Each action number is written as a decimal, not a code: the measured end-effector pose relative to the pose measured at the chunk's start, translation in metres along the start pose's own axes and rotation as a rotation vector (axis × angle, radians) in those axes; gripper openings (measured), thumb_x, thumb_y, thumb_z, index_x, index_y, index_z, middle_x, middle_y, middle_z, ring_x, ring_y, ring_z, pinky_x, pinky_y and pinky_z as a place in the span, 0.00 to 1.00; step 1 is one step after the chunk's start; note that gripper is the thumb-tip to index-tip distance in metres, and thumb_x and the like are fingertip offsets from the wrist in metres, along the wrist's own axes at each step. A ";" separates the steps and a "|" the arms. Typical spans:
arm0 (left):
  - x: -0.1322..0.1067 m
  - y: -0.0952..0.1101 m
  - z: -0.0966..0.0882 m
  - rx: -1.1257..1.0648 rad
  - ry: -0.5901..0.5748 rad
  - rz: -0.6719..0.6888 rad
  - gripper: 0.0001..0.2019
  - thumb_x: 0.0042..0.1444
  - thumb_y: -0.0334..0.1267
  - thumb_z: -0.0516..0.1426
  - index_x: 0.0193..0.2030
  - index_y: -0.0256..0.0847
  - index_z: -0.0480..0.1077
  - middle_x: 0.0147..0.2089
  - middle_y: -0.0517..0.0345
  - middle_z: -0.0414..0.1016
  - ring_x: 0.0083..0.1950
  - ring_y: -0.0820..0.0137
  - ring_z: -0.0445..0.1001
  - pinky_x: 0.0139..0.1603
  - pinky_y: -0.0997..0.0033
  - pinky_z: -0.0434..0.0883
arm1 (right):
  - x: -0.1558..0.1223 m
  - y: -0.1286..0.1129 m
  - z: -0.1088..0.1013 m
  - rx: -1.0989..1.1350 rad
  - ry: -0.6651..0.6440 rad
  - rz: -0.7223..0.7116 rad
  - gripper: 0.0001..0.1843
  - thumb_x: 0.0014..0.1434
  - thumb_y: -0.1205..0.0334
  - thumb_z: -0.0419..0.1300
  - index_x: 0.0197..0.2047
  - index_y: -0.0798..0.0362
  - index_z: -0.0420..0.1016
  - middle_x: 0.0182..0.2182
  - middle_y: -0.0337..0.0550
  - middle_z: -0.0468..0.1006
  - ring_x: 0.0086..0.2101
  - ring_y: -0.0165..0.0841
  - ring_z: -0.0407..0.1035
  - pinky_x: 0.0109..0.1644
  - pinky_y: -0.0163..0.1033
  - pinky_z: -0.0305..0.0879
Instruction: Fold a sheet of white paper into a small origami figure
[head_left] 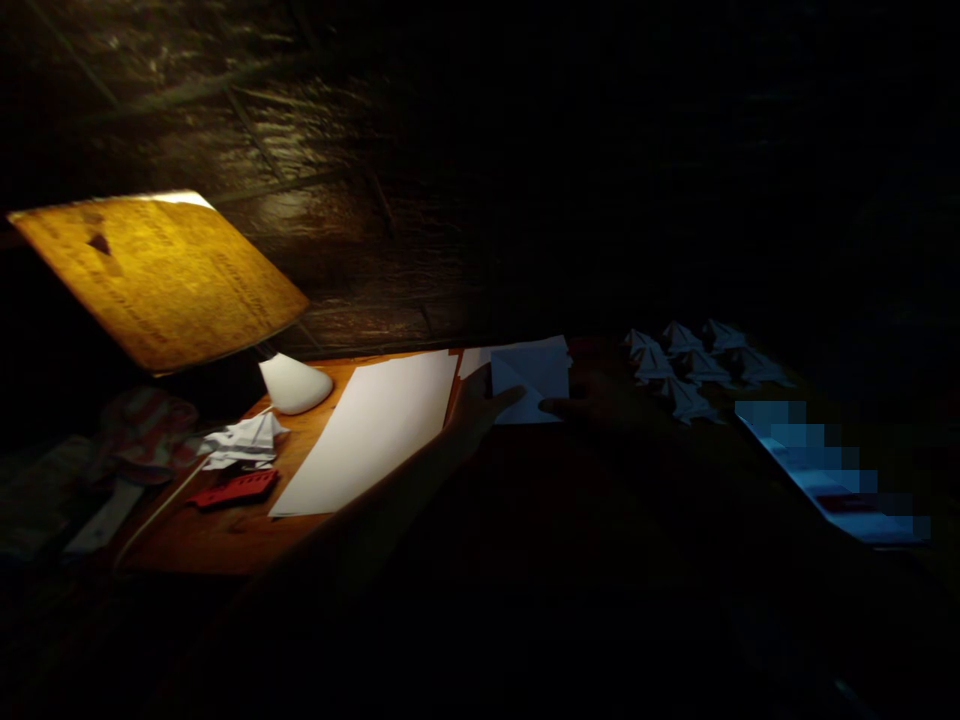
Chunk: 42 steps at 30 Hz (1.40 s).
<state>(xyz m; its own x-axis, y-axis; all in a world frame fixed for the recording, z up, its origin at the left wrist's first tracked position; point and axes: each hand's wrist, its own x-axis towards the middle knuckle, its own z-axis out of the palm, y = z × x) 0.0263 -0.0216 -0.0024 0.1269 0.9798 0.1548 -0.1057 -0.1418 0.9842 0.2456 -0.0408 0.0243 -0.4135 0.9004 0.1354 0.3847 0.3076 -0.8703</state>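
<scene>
In dim light I have a white sheet of paper with diagonal creases in front of me. My left hand grips its left edge, the thumb lying over the front. From the other side my right hand holds the lower right edge, its thumb pointing inward; most of that hand is lost in shadow. More white paper shows just behind the creased sheet. To the left of my left hand lies a large blank white sheet, lit by the lamp.
A shaded lamp with a white base stands at the left on the wooden table. Near it are crumpled-looking folded paper and a red object. Several folded paper figures and a glowing, pixelated screen are at the right.
</scene>
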 end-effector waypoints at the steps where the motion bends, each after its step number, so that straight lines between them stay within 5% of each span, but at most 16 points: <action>1: 0.000 0.000 0.000 -0.004 0.010 -0.002 0.26 0.40 0.43 0.74 0.46 0.36 0.77 0.43 0.50 0.82 0.41 0.63 0.79 0.42 0.64 0.76 | 0.000 0.000 0.000 -0.011 -0.017 -0.028 0.19 0.53 0.45 0.69 0.37 0.53 0.84 0.42 0.49 0.85 0.41 0.44 0.78 0.45 0.46 0.74; 6: -0.002 0.005 0.000 -0.006 0.054 0.005 0.22 0.48 0.53 0.70 0.38 0.35 0.78 0.31 0.54 0.79 0.30 0.71 0.74 0.30 0.73 0.69 | 0.000 0.003 0.006 0.058 -0.115 -0.146 0.15 0.56 0.50 0.68 0.42 0.51 0.84 0.45 0.48 0.85 0.45 0.42 0.78 0.52 0.48 0.73; 14: 0.000 0.008 -0.001 -0.102 0.089 -0.060 0.26 0.44 0.60 0.71 0.26 0.36 0.73 0.21 0.58 0.71 0.22 0.74 0.68 0.24 0.73 0.63 | -0.002 -0.002 0.005 0.041 -0.108 -0.133 0.13 0.58 0.56 0.67 0.45 0.52 0.84 0.46 0.49 0.85 0.45 0.42 0.78 0.51 0.48 0.74; 19: 0.004 0.005 -0.004 -0.214 0.084 -0.104 0.28 0.42 0.63 0.71 0.27 0.36 0.74 0.25 0.53 0.76 0.26 0.69 0.74 0.28 0.69 0.70 | -0.003 -0.006 0.006 0.068 -0.097 -0.089 0.16 0.57 0.53 0.68 0.45 0.52 0.84 0.46 0.48 0.85 0.46 0.43 0.78 0.53 0.50 0.74; 28: 0.001 0.007 -0.003 -0.188 0.079 -0.073 0.28 0.43 0.63 0.71 0.24 0.38 0.71 0.22 0.57 0.73 0.23 0.71 0.71 0.25 0.71 0.66 | -0.004 -0.003 0.002 -0.017 -0.094 -0.094 0.16 0.58 0.55 0.67 0.49 0.50 0.84 0.50 0.46 0.84 0.49 0.44 0.78 0.56 0.50 0.72; 42: -0.001 0.008 0.000 -0.238 0.086 -0.040 0.24 0.46 0.59 0.70 0.28 0.39 0.72 0.27 0.53 0.77 0.32 0.62 0.79 0.32 0.65 0.73 | -0.004 -0.006 0.003 0.052 -0.119 -0.088 0.16 0.59 0.53 0.67 0.48 0.51 0.84 0.48 0.47 0.84 0.47 0.43 0.78 0.54 0.50 0.72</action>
<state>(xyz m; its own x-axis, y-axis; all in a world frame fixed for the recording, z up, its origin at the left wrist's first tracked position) 0.0252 -0.0236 0.0055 0.0521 0.9938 0.0980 -0.3327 -0.0753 0.9400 0.2427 -0.0467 0.0278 -0.5398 0.8270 0.1573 0.3012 0.3642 -0.8813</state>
